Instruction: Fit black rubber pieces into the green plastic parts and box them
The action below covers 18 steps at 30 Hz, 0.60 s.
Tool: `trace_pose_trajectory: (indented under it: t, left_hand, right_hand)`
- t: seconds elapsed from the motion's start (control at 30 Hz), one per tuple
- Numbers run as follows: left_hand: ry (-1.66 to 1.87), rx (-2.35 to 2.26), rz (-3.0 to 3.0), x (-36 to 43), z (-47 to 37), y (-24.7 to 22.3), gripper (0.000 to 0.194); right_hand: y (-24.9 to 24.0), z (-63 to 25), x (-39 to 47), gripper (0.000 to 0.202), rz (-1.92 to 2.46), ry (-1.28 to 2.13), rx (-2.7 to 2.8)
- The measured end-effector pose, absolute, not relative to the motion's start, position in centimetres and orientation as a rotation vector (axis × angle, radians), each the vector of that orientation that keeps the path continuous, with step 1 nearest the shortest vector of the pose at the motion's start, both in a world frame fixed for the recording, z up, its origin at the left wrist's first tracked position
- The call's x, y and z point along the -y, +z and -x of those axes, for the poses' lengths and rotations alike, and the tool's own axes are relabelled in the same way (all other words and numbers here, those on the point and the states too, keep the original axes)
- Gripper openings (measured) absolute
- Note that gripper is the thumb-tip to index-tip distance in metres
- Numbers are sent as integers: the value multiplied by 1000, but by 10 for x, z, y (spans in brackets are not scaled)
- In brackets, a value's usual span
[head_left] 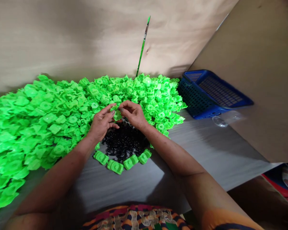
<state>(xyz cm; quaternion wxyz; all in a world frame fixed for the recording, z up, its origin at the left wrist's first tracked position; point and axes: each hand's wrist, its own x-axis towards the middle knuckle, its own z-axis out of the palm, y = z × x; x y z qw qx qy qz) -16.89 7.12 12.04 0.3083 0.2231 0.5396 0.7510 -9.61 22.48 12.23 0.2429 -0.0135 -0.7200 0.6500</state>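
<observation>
My left hand (101,123) is closed on a bright green plastic piece (117,115), gripping it between thumb and fingers. My right hand (135,115) is in a pinch at the edge of that piece. Something small and dark shows at its fingertips, probably one of the black parts, though it is too small to make out well. Under both hands lies a heap of small black plastic parts (124,142). Several green pieces, such as this moulded piece (115,166), sit in a curved row along the heap's near side.
A large pile of green pieces (50,111) spreads across the table (182,150) against the wooden back wall (86,38). A thin green stick (141,51) stands up behind it. At the right, a blue plastic basket (196,102) tilts by the side panel, beside a clear plastic item (220,121).
</observation>
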Motion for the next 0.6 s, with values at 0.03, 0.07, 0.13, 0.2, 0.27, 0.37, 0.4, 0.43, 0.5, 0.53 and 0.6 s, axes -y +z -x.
trace_pose_trajectory:
  t: [0.03,0.07,0.13,0.2,0.27,0.37,0.4,0.43,0.5,0.53,0.6]
  left_hand:
    - [1984,-1425,-584,-71,168,121,62]
    - [1984,-1423,-574,-71,168,121,62]
    - [1988,-1421,-555,-72,167,122,62]
    - [1991,-1428,-550,-72,166,123,60]
    - [1991,-1439,-557,-72,166,123,59]
    - [1985,-1447,-561,-72,166,122,60]
    - [1984,-1449,-559,-72,167,121,61]
    - [1983,-1451,-556,-72,167,121,61]
    - [1981,-1458,-551,-72,167,120,60]
    - [1982,-1462,-550,-72,168,120,58]
    - [1993,-1469,-549,-72,168,120,53]
  right_hand:
    - [123,96,-225,45,38,1779,1967]
    - [123,96,-224,45,38,1772,1970]
    - [123,95,-224,45,44,1732,1983]
    - [122,96,-224,43,66,1683,1997]
    - [119,98,-223,39,91,1652,2007]
    - [115,100,-223,31,108,1665,2021]
    - [114,100,-223,29,114,1678,2023]
    - [113,100,-223,27,121,1690,2023]
    - [112,101,-222,25,132,1708,2018]
    - [112,101,-222,24,132,1714,2014]
    - [112,101,-221,22,113,1732,2005]
